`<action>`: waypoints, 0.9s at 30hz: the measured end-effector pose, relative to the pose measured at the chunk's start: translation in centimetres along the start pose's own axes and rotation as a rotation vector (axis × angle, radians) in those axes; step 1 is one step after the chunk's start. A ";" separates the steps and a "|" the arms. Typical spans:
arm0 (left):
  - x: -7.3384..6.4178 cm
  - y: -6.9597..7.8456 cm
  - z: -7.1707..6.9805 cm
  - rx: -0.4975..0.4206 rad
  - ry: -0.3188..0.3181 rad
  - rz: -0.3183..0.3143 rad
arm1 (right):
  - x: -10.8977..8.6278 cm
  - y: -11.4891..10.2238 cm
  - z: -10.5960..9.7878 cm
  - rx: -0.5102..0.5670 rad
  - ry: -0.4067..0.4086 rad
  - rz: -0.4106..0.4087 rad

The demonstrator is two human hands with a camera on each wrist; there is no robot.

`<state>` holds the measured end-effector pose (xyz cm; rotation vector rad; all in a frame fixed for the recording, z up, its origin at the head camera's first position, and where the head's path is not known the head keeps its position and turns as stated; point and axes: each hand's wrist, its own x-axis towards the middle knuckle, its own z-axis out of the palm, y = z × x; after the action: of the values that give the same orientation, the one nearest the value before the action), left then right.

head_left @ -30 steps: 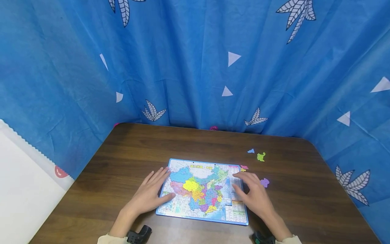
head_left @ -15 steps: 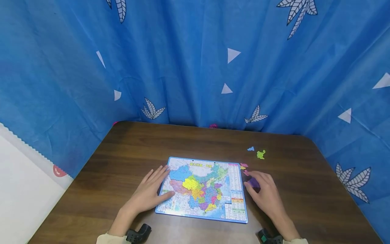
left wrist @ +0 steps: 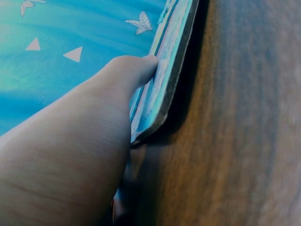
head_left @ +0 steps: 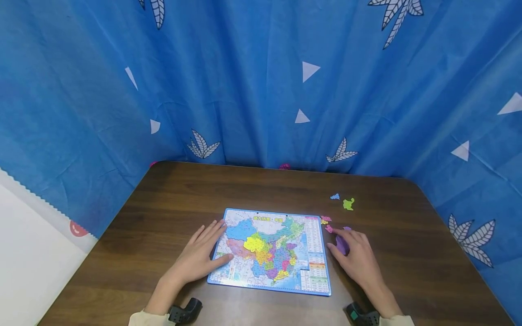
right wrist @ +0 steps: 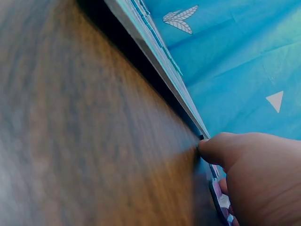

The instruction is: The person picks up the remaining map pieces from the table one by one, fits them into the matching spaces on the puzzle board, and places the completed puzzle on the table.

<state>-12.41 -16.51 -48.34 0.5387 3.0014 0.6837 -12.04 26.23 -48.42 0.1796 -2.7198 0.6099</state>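
A map puzzle board (head_left: 240, 281) with a blue rim lies on the table, covered with coloured pieces. My left hand (head_left: 200, 253) rests on its left edge with straight, spread fingers and the thumb on its face; in the left wrist view the thumb (left wrist: 136, 70) touches the board. Just beyond the board's right edge, my right hand (head_left: 356, 256) grips a purple puzzle piece (head_left: 341, 245) between thumb and curled fingers. The hand covers part of that piece. A small pink piece (head_left: 329, 229) lies at the index fingertip. In the right wrist view the purple piece (right wrist: 217, 190) shows beneath the fingers.
Pink (head_left: 326, 218) and yellow pieces (head_left: 324, 222) lie against the board's upper right edge. Farther back are a green piece (head_left: 348, 204) and a small blue piece (head_left: 335, 196). A blue curtain (head_left: 261, 90) hangs behind the dark wooden table (head_left: 183, 185).
My right hand has moved right, off the board, and taken hold of the purple piece, which has shifted left. The left hand stays on the board. The head view has tilted slightly.
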 end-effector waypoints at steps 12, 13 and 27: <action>0.1 0.0 0.0 0.012 0.000 0.012 | 0.2 1.2 -1.1 -0.015 0.010 0.096; 0.1 0.0 0.0 0.012 0.001 0.013 | 0.3 1.4 -1.2 -0.019 0.002 0.107; 0.1 0.0 0.0 0.006 -0.007 0.007 | 0.4 1.8 -1.7 -0.013 -0.045 0.149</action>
<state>-12.55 -16.49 -48.36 0.5515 2.9978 0.6720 -12.23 28.52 -47.54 -0.0132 -2.7974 0.6366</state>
